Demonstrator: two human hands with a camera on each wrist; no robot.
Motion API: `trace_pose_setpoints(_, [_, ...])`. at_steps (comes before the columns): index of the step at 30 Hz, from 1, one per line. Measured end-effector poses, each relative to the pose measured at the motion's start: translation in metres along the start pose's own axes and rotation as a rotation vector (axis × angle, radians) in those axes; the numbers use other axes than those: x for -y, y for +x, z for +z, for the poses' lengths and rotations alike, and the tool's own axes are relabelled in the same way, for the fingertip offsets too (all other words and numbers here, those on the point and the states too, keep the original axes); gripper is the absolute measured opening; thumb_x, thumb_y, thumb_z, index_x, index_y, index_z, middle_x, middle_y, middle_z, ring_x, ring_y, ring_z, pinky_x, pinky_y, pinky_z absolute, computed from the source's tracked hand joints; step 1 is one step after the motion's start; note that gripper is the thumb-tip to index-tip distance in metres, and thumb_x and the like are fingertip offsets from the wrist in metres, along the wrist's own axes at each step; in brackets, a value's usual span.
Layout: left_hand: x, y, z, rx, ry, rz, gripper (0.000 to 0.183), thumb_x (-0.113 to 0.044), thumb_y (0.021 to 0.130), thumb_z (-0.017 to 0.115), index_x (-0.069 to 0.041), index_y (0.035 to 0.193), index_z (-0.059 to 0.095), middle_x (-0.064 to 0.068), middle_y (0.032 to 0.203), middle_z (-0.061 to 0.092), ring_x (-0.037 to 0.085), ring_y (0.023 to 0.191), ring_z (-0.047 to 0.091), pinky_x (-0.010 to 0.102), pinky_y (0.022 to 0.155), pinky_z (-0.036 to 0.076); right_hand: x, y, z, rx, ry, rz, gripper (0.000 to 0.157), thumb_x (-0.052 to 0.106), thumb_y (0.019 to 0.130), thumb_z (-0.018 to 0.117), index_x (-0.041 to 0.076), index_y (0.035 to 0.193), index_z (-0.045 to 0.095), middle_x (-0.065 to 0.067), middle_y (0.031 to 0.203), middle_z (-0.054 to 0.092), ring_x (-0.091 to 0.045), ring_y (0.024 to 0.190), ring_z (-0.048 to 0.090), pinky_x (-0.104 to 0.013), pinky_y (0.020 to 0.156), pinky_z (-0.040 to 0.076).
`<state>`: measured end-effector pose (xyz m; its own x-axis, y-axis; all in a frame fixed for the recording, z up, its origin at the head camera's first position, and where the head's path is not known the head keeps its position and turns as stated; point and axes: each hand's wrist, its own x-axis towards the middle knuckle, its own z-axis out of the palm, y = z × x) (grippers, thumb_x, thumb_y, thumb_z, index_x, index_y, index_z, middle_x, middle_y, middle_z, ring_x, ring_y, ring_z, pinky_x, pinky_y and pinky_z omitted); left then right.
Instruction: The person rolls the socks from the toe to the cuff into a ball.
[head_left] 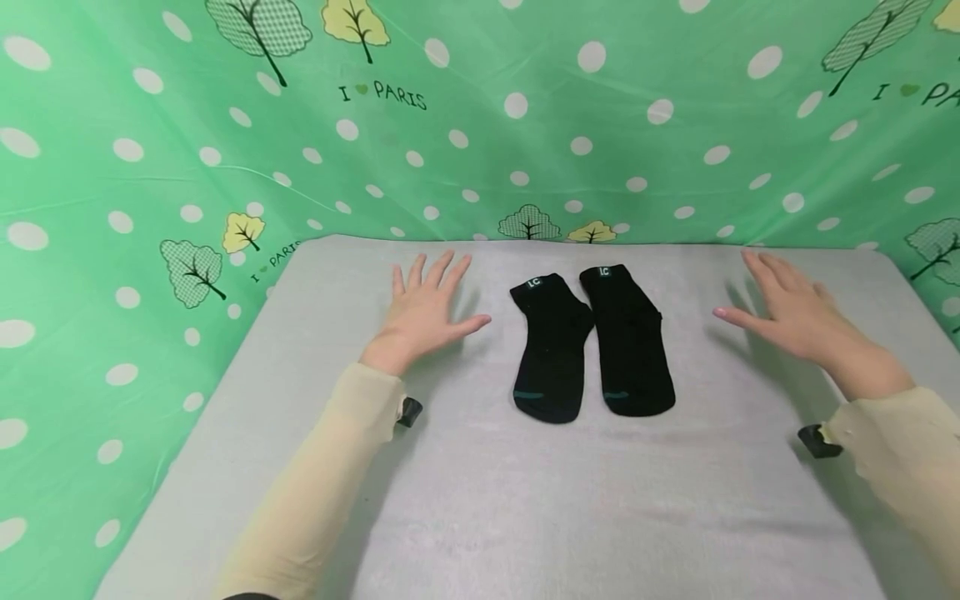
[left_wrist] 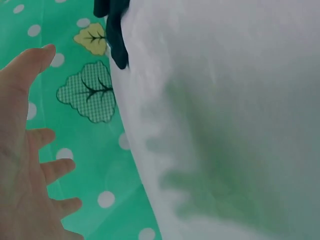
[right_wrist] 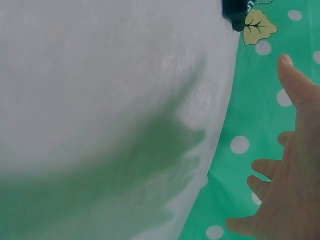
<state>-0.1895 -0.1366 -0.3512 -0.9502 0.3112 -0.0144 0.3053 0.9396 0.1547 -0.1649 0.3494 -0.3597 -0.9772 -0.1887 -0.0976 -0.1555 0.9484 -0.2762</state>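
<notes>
Two black ankle socks lie flat side by side on the table, cuffs toward the back and toes toward the front. The left sock (head_left: 553, 354) touches the right sock (head_left: 633, 350) near the heel; each has a pale logo on the cuff and a teal line at the toe. To their left, my left hand (head_left: 423, 312) is held above the cloth with fingers spread, touching nothing. On the other side, my right hand (head_left: 806, 321) hovers with thumb apart, also holding nothing. Both wrist views catch only a sock edge, dark sock (left_wrist: 117, 37) and dark sock (right_wrist: 235, 12).
A pale grey cloth (head_left: 480, 517) covers the table. Behind and at the left hangs a green curtain (head_left: 465, 100) with white dots and printed trees. Small black devices are worn at the left wrist (head_left: 408, 412) and the right wrist (head_left: 819, 442).
</notes>
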Motion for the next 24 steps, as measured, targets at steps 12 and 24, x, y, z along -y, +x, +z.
trace_pose_setpoints(12, [-0.025, -0.001, 0.0, 0.019, -0.015, 0.086, 0.093, -0.072, 0.088, 0.053, -0.026, 0.161, 0.017, 0.005, 0.168, 0.017, 0.041, 0.154, 0.015, 0.056, 0.125, 0.014, 0.01, 0.015, 0.002, -0.002, 0.085, -0.062, 0.096, 0.052, 0.097, 0.056, 0.007, 0.16, -0.002, -0.03, 0.163, 0.008, -0.053, 0.149, 0.009, -0.07, 0.116, 0.013])
trace_pose_setpoints(24, [-0.055, -0.005, 0.009, 0.051, -0.072, 0.187, 0.09, -0.069, 0.089, 0.055, -0.026, 0.16, 0.019, 0.003, 0.166, 0.022, 0.033, 0.152, 0.025, 0.047, 0.122, 0.029, 0.023, 0.031, 0.005, 0.039, 0.091, -0.08, 0.092, 0.053, 0.098, 0.054, 0.002, 0.159, 0.007, -0.031, 0.162, 0.014, -0.054, 0.147, 0.015, -0.068, 0.116, 0.016])
